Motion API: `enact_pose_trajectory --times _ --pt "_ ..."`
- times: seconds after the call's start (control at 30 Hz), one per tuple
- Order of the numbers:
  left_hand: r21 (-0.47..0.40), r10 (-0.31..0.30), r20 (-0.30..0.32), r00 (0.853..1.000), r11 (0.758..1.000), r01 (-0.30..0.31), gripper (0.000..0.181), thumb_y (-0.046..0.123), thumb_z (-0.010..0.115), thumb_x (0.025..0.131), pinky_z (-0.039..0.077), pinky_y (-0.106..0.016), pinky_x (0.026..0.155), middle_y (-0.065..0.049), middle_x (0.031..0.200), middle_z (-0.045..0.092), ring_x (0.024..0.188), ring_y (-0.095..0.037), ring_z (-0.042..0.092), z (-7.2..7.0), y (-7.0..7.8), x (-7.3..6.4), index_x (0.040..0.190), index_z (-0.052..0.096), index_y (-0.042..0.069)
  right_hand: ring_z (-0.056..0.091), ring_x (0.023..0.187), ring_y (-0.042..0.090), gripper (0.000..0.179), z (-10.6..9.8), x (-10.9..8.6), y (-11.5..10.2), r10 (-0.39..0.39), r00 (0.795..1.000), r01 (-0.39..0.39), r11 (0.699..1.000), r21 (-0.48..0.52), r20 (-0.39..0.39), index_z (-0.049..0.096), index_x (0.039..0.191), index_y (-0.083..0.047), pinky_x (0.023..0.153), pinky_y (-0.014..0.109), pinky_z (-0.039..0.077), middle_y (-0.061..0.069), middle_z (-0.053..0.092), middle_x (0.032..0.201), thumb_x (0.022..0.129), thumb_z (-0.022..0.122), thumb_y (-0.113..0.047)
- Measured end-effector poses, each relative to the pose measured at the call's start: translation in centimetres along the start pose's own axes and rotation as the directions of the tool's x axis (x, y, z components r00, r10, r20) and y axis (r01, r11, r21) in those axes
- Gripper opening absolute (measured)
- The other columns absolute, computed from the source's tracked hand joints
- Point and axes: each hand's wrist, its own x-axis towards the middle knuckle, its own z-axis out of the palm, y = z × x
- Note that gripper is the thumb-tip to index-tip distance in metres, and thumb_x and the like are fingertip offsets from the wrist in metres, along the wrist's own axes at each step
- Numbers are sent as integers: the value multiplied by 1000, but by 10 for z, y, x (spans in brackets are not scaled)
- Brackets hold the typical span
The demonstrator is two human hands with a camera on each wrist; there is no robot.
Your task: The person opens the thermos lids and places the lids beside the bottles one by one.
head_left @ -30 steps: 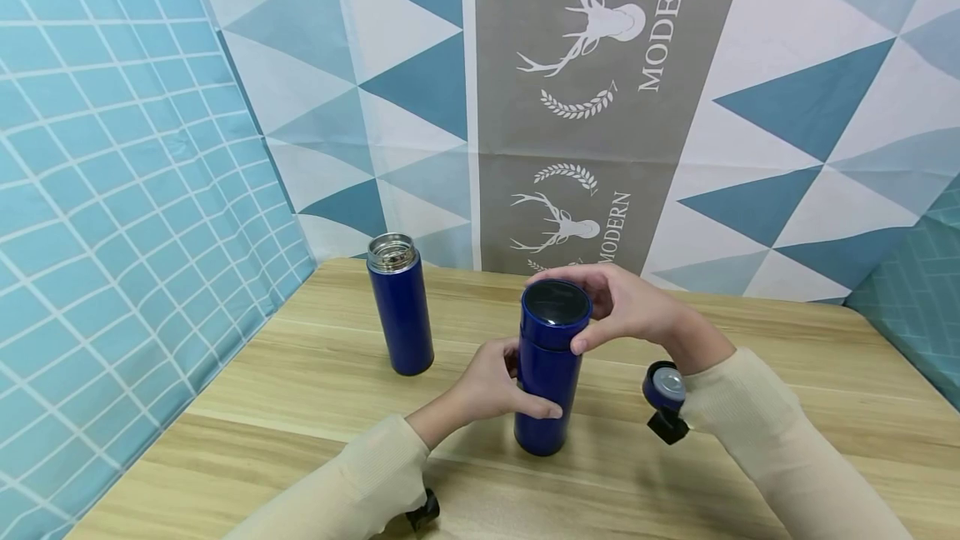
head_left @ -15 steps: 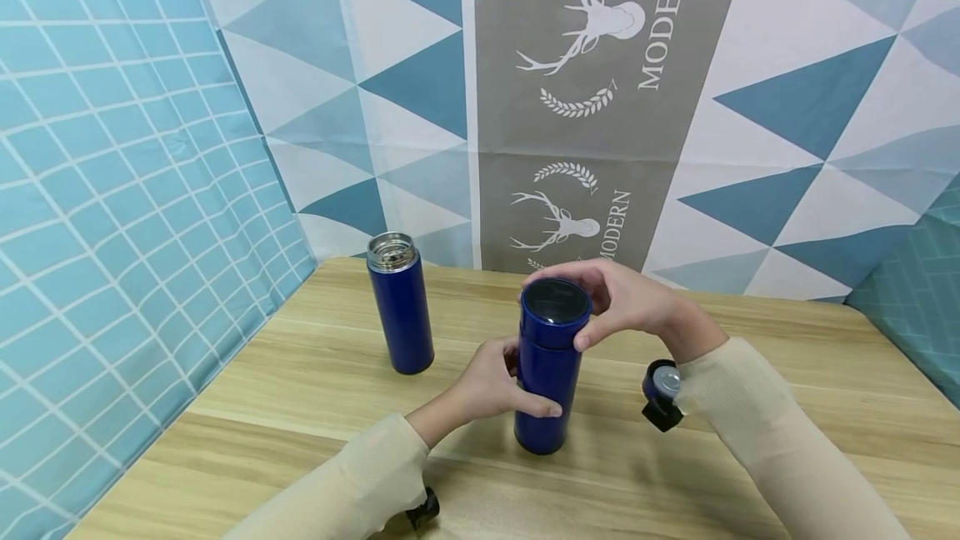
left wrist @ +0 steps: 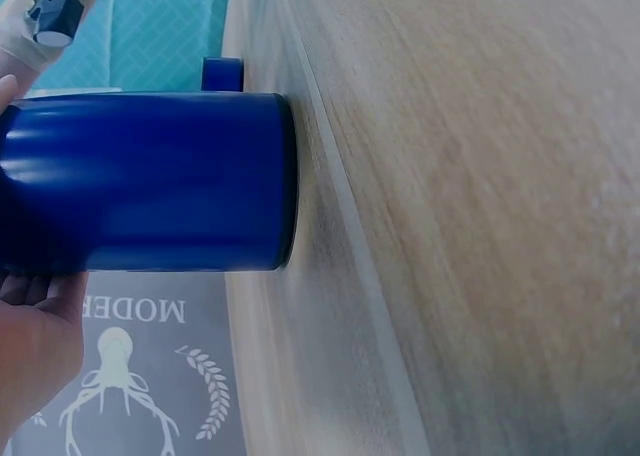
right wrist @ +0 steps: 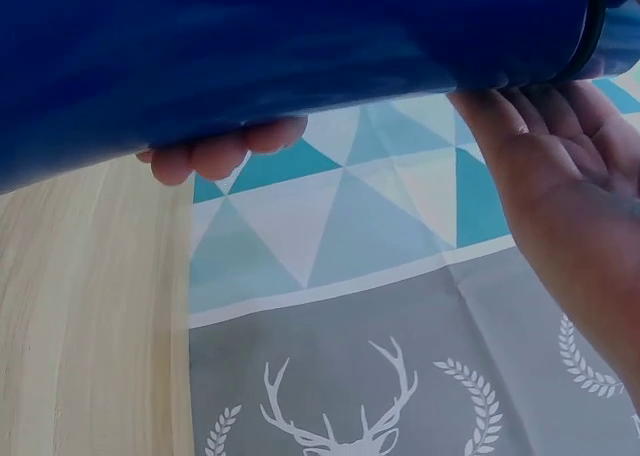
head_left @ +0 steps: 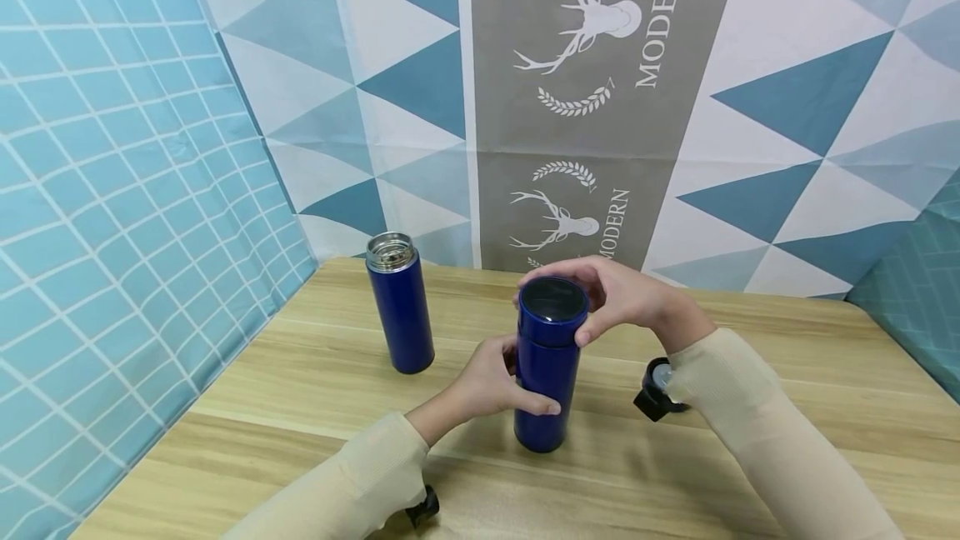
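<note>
A dark blue thermos [head_left: 546, 394] stands upright on the wooden table, its blue lid [head_left: 553, 302] with a glossy black top fitted on. My left hand [head_left: 491, 382] grips the body around its middle, thumb across the near side. Up at the lid, my right hand [head_left: 618, 298] holds it between the thumb at the near right and the fingers behind, partly hidden. In the right wrist view, the left hand's fingertips [right wrist: 230, 156] show below the blue body [right wrist: 300, 56]. A second blue thermos [head_left: 401, 307] stands uncapped at the left, its steel neck bare.
Another blue lid [head_left: 662, 372] lies on the table [head_left: 300, 407] by my right cuff, partly covered. Black wrist cameras [head_left: 651, 404] hang under both cuffs. Patterned cloth [head_left: 420, 65] backs the table, and a blue checked sheet [head_left: 112, 190] hangs on the left.
My right hand and forearm have turned slightly leftward around the lid, its thumb shifting along the edge. The cuff now covers more of the loose lid. My left hand keeps its grip.
</note>
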Motion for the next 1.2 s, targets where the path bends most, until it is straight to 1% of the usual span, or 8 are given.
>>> enact_pose_trajectory --times 0.37,0.53,0.63,0.77,0.93,1.0,1.07,1.2 --pt "1 -9 -8 1000 1000 9 57 13 84 67 54 -21 84 -12 110 71 91 -7 67 3 3 1 118 62 6 48 134 20 70 1 -3 16 -109 993 105 991 85 44 35 145 -1 110 34 42 9 51 144 86 70 -13" --pt "-4 -24 -15 1000 1000 24 56 12 84 66 54 -22 83 -12 110 71 90 -8 68 3 4 0 118 62 6 44 138 22 72 17 -13 10 -42 995 41 999 -6 -93 26 147 5 110 33 42 13 43 150 89 65 -9" --pt "-4 -30 -14 999 1000 30 55 12 84 66 55 -22 83 -12 109 72 90 -8 68 2 3 -1 117 63 6 44 138 24 73 32 -20 5 -23 976 -1 994 -109 -217 25 148 3 109 29 43 17 38 152 88 66 -6" --pt "8 -28 -15 999 1000 28 54 13 84 67 55 -23 83 -11 109 72 90 -8 68 1 3 -1 116 63 7 47 134 31 78 53 -23 -2 -25 900 -87 968 -236 -435 27 149 -2 105 22 44 25 37 150 86 71 -11" --pt "15 -26 -21 999 1000 26 54 13 85 66 54 -23 84 -11 109 72 91 -8 68 0 4 0 116 63 7 45 135 33 79 75 -18 -11 1 722 -250 933 -259 -692 34 147 -7 103 14 42 17 43 148 81 77 -13" --pt "13 -28 -21 999 1000 28 54 13 84 66 54 -23 84 -11 109 72 91 -8 68 0 5 -1 116 63 8 47 134 30 77 81 -14 -14 10 668 -292 923 -251 -744 37 145 -7 105 19 43 14 46 146 79 77 -10" --pt "11 -28 -20 999 1000 28 54 13 84 67 54 -23 84 -11 109 72 91 -8 68 1 5 -1 116 63 8 51 131 30 74 85 -12 -15 2 646 -309 915 -259 -764 40 143 -6 106 27 44 14 50 143 79 77 -8" --pt "1 -32 -26 999 999 32 53 12 84 66 54 -23 83 -11 108 72 90 -8 67 2 4 -3 115 64 7 56 125 32 68 91 -10 -14 -20 645 -304 911 -280 -764 45 139 -4 104 34 47 17 54 137 79 77 -7"
